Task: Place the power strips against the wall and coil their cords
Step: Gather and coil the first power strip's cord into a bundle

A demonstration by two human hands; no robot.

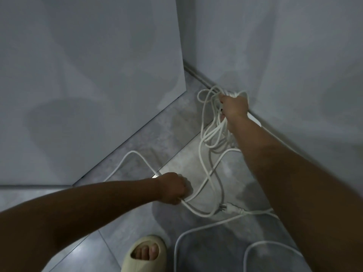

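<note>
The right hand (233,107) has its grip clamped round a bunch of white cord (200,154) loops, held at the foot of the wall (294,55). The left hand (173,188), well out from the wall, grips a single strand. The cord's plug (232,209) lies on the floor (196,154) away from the wall, and a sandal (146,252) stands farther out still.

Loose, tangled loops of white cord (214,134), plug (232,209) on the floor (176,124)
</note>
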